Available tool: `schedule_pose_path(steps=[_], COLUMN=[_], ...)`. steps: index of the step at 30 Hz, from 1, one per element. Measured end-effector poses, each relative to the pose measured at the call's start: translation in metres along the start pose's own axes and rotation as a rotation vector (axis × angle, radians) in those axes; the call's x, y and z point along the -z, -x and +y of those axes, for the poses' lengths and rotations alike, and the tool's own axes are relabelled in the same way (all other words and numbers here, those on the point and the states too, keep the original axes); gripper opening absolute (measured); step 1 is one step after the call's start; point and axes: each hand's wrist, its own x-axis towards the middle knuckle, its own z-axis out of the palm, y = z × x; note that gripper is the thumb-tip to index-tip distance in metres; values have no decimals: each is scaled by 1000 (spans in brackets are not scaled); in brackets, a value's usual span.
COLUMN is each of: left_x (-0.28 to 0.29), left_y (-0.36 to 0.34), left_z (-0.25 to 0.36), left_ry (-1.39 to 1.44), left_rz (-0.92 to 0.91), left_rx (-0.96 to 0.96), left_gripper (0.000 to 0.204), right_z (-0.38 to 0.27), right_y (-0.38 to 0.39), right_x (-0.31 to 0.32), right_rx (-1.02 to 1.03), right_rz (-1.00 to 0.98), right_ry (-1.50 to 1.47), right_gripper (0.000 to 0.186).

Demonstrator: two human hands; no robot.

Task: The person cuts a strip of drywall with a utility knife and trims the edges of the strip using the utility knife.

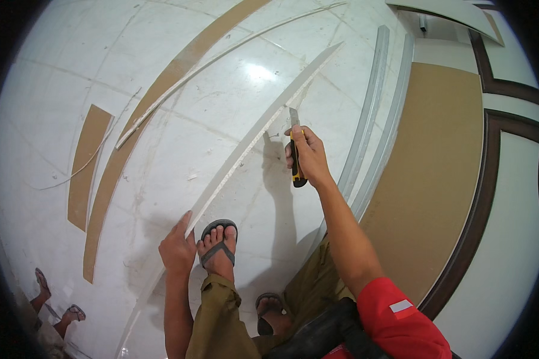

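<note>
Fingers of the right hand close around a black-and-yellow utility knife, its blade pointing to twelve o'clock, just beside a long pale strip; whether they touch, I cannot tell. The left hand pinches the strip, which runs from it toward one o'clock, passing the right hand at ten o'clock.

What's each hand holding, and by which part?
The right hand holds a utility knife by its handle; the left hand grips a long pale strip by its edge.
</note>
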Motion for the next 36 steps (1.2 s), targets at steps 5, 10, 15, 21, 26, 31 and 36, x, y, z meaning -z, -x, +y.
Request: schedule_pose_path(steps=[5,10,15,21,26,31,36], left_x=[13,8,-1,-3,-4,-1,4], left_y=[-12,-17,-10,-4,-5,-7,-10], left_z=[0,-6,-6,-8,-8,-7,-8], left_ry=[-50,14,-52,-102,-113,-141,-141], left_rz=[-81,35,43,0,0,-39,-29], left_rx=[87,7,11,27,9,36,21], left_gripper=[35,30,32,50,52,49,43], right_z=[-6,12,17,29,33,33,23], right_y=[12,37,44,38,42,50,43], right_x=[-23,-56,-80,-74,-72,-81,-84], right_rx=[-38,-8,-40,-22,-92,-98,-56], right_rz=[-250,-417,-250,-115,-171,-253,-151], right_ry=[230,161,180,408,414,365,360], right_gripper=[38,32,39,52,55,55,56])
